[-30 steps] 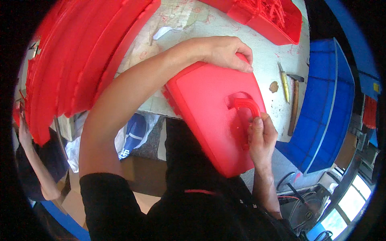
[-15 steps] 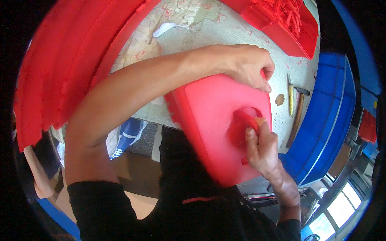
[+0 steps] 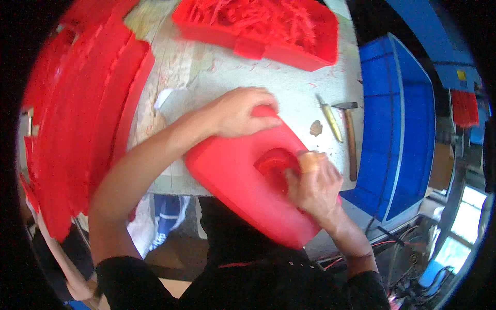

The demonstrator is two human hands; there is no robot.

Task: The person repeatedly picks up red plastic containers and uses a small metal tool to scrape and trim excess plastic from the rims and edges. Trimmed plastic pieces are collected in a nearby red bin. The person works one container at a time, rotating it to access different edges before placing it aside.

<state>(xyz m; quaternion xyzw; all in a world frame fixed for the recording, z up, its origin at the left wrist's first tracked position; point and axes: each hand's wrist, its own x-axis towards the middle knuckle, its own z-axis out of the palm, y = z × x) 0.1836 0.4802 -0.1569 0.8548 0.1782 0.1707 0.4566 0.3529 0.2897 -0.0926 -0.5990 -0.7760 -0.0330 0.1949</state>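
The left hand (image 3: 243, 114) clasps the red container (image 3: 232, 173); the right hand (image 3: 319, 190) curls by its recess (image 3: 274, 161); I can't tell its blurred fingers' hold.

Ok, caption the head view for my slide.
Left hand holding the far end of a red part, right hand at its recess.

from where i stand, the person has on a black shirt (image 3: 232, 289). the left sleeve (image 3: 129, 284) is short and stops above the elbow; the right sleeve (image 3: 368, 289) is black too. a thin red line (image 3: 237, 265) goes across the front, with tiny pale marks (image 3: 299, 265) beside it. the left hand (image 3: 243, 111) and right hand (image 3: 320, 191) look bare.
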